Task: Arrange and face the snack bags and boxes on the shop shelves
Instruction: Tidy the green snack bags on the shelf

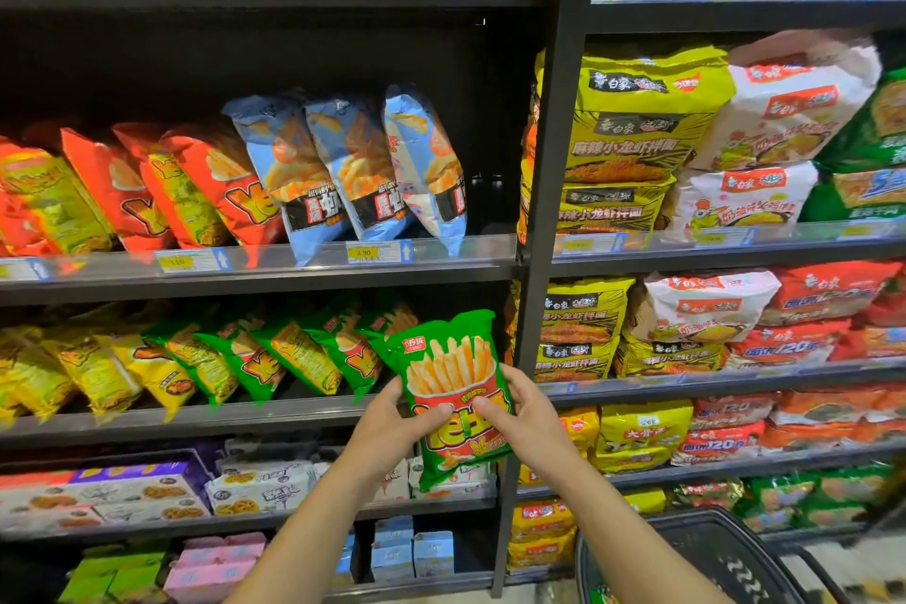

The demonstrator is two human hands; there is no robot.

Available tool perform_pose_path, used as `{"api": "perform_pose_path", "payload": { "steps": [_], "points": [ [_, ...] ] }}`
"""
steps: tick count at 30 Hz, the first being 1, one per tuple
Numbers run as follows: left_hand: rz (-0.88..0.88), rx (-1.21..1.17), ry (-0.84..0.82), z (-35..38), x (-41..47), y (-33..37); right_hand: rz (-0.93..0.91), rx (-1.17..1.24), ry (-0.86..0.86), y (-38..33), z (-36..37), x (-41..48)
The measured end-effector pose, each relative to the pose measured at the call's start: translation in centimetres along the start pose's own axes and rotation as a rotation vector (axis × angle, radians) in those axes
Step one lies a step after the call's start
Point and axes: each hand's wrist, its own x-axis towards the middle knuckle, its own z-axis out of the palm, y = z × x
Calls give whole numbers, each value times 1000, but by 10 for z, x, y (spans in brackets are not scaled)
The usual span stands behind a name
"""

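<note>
Grip — left hand (387,432), right hand (532,422), bag (451,358)

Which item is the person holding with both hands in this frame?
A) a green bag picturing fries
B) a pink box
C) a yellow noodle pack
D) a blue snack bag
A: the left hand and right hand both grip the green fries bag, held upright in front of the shelf.
</note>
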Motion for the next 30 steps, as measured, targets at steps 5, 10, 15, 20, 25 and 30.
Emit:
{"api": "perform_pose_path", "payload": {
  "steps": [5,10,15,20,25,30],
  "points": [
    [53,115,129,-4,26,-5,-25,-354,109,4,10,20],
    [47,116,228,4,48,-6,-56,-696,171,16,34,36],
    [37,75,189,8,62,-5,-54,-732,183,30,53,61],
    [-26,63,-85,-12,78,-8,-8,-641,197,37,50,87],
    [86,285,1,-40,94,-11,3,-497,199,43,46,101],
    [393,1029,375,-69,125,-27,8,-440,207,45,49,115]
  ]
}}
